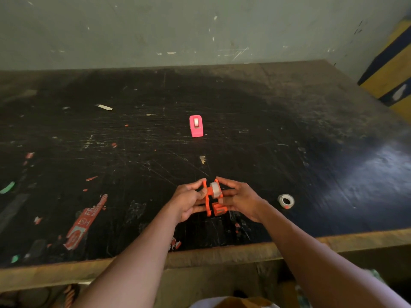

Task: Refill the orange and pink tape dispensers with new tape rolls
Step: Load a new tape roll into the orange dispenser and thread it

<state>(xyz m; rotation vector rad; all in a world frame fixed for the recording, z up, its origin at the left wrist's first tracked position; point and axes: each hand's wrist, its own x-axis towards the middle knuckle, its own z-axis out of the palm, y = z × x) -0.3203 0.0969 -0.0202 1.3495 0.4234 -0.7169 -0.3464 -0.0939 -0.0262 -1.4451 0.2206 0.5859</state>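
I hold the orange tape dispenser (214,203) just above the near part of the black table, its two halves spread apart. My left hand (188,200) grips the left half and my right hand (240,200) grips the right half. A clear tape roll (215,190) sits between the halves near the top. The pink tape dispenser (196,126) stands upright farther back in the middle of the table, with a tape roll in it. Another tape roll (286,201) lies flat on the table to the right of my right hand.
The scratched black table (311,141) carries stuck tape scraps and a torn red label (85,222) at the near left. Its wooden front edge (222,254) runs below my forearms. A grey wall stands behind, and a yellow-and-blue striped post (391,70) is at the far right.
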